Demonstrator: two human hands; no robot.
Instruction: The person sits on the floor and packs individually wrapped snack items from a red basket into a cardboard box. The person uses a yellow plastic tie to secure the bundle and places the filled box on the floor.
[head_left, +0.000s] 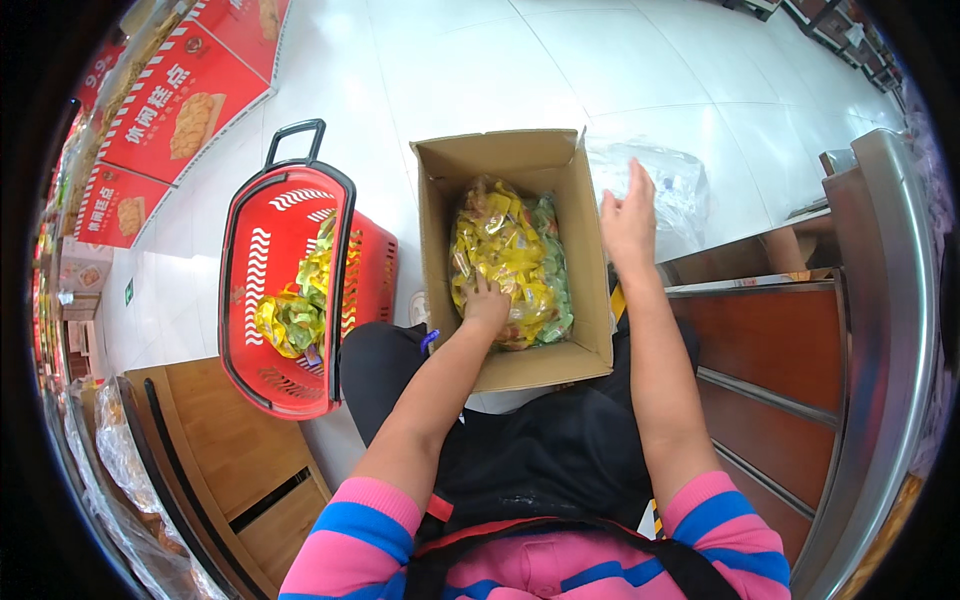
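An open cardboard box (517, 150) stands between my knees. Inside it lies a clear plastic bag of small yellow-wrapped packets (499, 232), with green-wrapped packets (553, 274) along its right side. My left hand (487, 304) reaches into the box and rests on the yellow packets; whether its fingers grip any is not clear. My right hand (630, 225) is raised just outside the box's right wall, empty, thumb and fingers apart. Behind it, a crumpled clear plastic bag (682, 187) lies on the floor.
Left of the box is a red plastic shopping basket (375, 262) with a black handle, holding yellow and green packets (289, 322). A wooden cabinet (225, 442) flanks my left side. Brown drawer-like panels (757, 337) and a metal rail (900, 225) rise at right. Red printed display panels (161, 112) stand far left.
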